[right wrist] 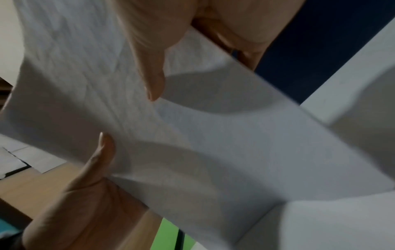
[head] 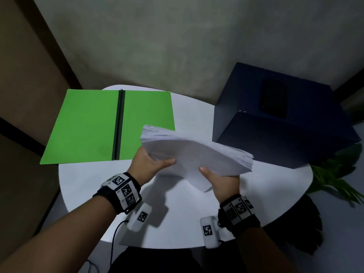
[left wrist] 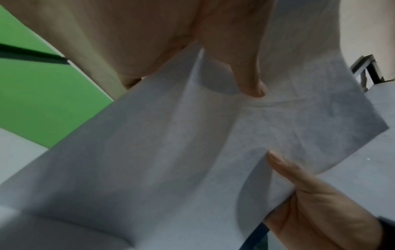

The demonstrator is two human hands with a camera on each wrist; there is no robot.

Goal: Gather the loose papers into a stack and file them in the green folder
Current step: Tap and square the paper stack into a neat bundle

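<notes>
A thick stack of white papers (head: 197,154) is held in the air above the round white table (head: 177,213), bowed upward in the middle. My left hand (head: 151,162) grips its near-left edge, thumb on top and fingers underneath. My right hand (head: 218,178) grips the near-right edge the same way. Both wrist views show a thumb pressed on the top sheet (left wrist: 171,143) (right wrist: 213,135). The green folder (head: 88,125) lies open and flat at the table's left, its dark spine (head: 118,125) running front to back; the stack's far corner overlaps its right leaf.
A dark blue box (head: 285,119) stands on the table's right side, close to the stack's right end. Green plant leaves (head: 334,174) show beyond the table's right edge. The folder's left leaf overhangs the table edge. A wall is behind.
</notes>
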